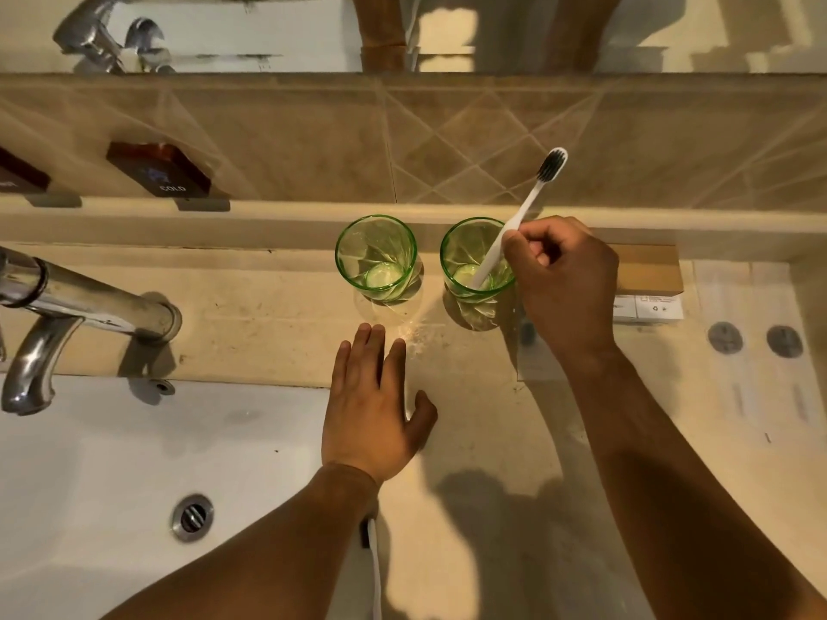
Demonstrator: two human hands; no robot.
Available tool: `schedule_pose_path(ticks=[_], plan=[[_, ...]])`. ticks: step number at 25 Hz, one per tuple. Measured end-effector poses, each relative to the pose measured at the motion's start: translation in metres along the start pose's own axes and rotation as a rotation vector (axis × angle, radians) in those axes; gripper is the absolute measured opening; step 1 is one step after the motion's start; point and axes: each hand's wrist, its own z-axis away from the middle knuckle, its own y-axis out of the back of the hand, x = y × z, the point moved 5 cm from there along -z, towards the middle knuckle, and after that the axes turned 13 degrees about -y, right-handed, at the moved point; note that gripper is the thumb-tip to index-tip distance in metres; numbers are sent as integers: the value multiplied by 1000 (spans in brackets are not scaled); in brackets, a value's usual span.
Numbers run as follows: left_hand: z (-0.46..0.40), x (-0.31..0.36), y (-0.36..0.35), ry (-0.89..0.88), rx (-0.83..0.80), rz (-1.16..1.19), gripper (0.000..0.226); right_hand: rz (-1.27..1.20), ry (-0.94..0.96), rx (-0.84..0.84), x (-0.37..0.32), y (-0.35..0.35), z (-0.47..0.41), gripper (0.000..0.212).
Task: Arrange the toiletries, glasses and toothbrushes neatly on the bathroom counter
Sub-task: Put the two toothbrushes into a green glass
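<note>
While right hand (561,279) pinches toothbrush (519,219) into right glass (476,261), left hand (373,404) lies flat, fingers straight; left glass (376,257) unfilled, second brush (373,570) unplaced.

Two green glasses (376,259) (476,261) stand side by side near the tiled backsplash (313,140), a narrow gap of bare counter (277,306) between them. The right glass mouth is partly taken by a white toothbrush (521,214) leaning out rightward, gripped by the right hand (564,279). Right of that, a cardboard box (649,270) blocks the back edge. The chrome tap (89,302) juts over the sink (112,463) at left. The left hand (371,409) lies flat before the glasses; open counter lies further forward.
</note>
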Motion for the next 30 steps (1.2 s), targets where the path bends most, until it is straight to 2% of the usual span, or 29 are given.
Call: schedule_pose_path(ticks=[11, 18, 30], plan=[[0, -1, 0, 10, -25, 15, 67, 126, 82, 91, 0, 0, 2, 20], [-1, 0, 0, 15, -41, 13, 68, 135, 39, 155, 3, 1, 4, 21], [0, -1, -2, 16, -48, -2, 69, -32, -49, 135, 8, 5, -7, 6]])
